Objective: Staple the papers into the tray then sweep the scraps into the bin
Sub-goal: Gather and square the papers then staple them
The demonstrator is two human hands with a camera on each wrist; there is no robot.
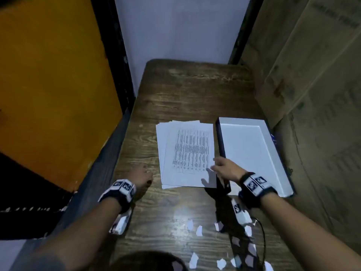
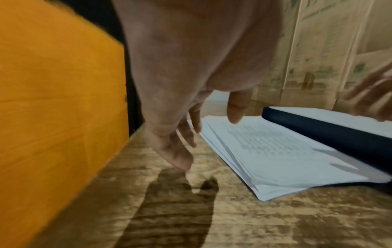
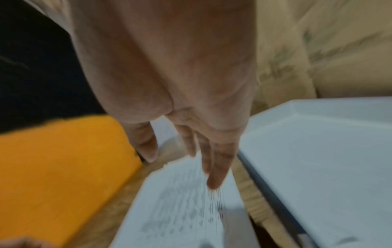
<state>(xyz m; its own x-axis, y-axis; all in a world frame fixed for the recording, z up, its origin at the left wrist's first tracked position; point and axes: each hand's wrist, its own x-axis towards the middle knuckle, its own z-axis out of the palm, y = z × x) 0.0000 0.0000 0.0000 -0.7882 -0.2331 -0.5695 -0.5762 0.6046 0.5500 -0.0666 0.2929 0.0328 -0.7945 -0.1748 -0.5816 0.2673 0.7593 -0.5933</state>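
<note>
A dark wooden table with worn grain carries a loose stack of printed papers near its middle. Just right of the stack sits a shallow white tray with dark sides. Small white paper scraps lie scattered across the near edge.

Right hand above printed papers, fingers straight, pointing down. White tray just beside papers. Orange panel at left. Blurred.

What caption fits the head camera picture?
Two hands reach toward loose papers beside a white tray, scraps scattered nearby.
</note>
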